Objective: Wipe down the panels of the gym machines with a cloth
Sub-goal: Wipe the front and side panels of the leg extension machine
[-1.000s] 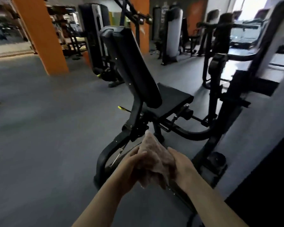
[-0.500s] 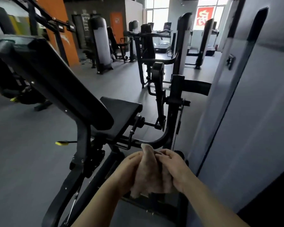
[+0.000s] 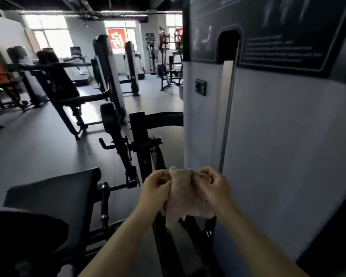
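Observation:
A crumpled beige cloth (image 3: 185, 198) hangs between both my hands in front of me. My left hand (image 3: 155, 185) pinches its left edge and my right hand (image 3: 215, 182) pinches its right edge, spreading it slightly. Directly to the right stands the machine's tall white panel (image 3: 288, 146), with a dark instruction placard (image 3: 284, 33) across its top and a narrow vertical slot (image 3: 227, 116). The cloth is close to the panel but not touching it.
A black padded seat (image 3: 54, 192) sits at lower left, with the machine's black frame and lever arms (image 3: 136, 140) ahead. Other gym machines (image 3: 108, 62) stand across the grey floor (image 3: 38, 148). Windows and a red sign (image 3: 116, 40) are far back.
The view swung right from the bench toward the white panel, which now fills the right side. My hands went from clasping the bunched cloth to pulling it apart by its edges.

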A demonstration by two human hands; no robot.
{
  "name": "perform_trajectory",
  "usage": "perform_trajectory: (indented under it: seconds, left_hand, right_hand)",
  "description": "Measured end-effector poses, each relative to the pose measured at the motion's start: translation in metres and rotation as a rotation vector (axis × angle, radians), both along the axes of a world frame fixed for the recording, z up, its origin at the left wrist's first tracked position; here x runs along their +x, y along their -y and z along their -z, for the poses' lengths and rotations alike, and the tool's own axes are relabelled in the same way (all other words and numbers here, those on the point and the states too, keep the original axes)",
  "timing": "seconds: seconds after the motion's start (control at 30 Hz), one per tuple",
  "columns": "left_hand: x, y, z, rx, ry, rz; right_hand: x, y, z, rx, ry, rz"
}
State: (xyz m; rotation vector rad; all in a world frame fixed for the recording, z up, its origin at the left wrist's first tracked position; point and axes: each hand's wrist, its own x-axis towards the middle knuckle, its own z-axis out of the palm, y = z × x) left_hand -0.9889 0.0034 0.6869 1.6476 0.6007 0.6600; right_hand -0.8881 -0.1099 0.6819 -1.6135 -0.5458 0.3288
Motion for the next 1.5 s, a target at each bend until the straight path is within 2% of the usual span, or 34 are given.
perform_trajectory:
  seconds: [0.1, 0.2, 0.47, 0.7, 0.8, 0.93, 1.03, 1.23, 1.3, 1.5]
  left_hand:
    - [0.014, -0.025, -0.017, 0.228, -0.004, 0.074]
    - [0.033, -0.033, -0.029, 0.319, 0.035, 0.142]
    - [0.087, -0.007, -0.059, 0.445, 0.212, 0.350]
    - [0.161, 0.009, -0.109, 0.438, 0.321, 0.439]
    - [0.193, 0.009, -0.121, 0.422, 0.360, 0.434]
    - [0.217, 0.016, -0.131, 0.446, 0.349, 0.454]
    - [0.226, 0.025, -0.130, 0.393, 0.329, 0.460]
    - [0.237, 0.031, -0.123, 0.388, 0.469, 0.426]
    - [0.245, 0.028, -0.118, 0.408, 0.461, 0.455]
    - [0.267, 0.015, -0.117, 0.223, 0.558, 0.547]
  right_hand:
    - [-0.001, -0.005, -0.014, 0.024, 0.095, 0.183]
    - [-0.002, 0.008, -0.024, 0.019, 0.187, 0.371]
    - [-0.009, 0.056, -0.061, -0.019, 0.425, 0.790]
    - [0.018, 0.047, -0.089, -0.029, 0.680, 0.873]
    - [0.042, 0.034, -0.095, -0.229, 0.924, 0.914]
    - [0.065, 0.017, -0.099, -0.561, 1.080, 1.063]
    - [0.078, 0.016, -0.102, -0.760, 1.120, 1.121]
    - [0.100, 0.013, -0.099, -0.866, 1.210, 1.213]
    - [0.104, 0.012, -0.095, -0.914, 1.235, 1.227]
    - [0.117, 0.010, -0.088, -1.018, 1.241, 1.274]
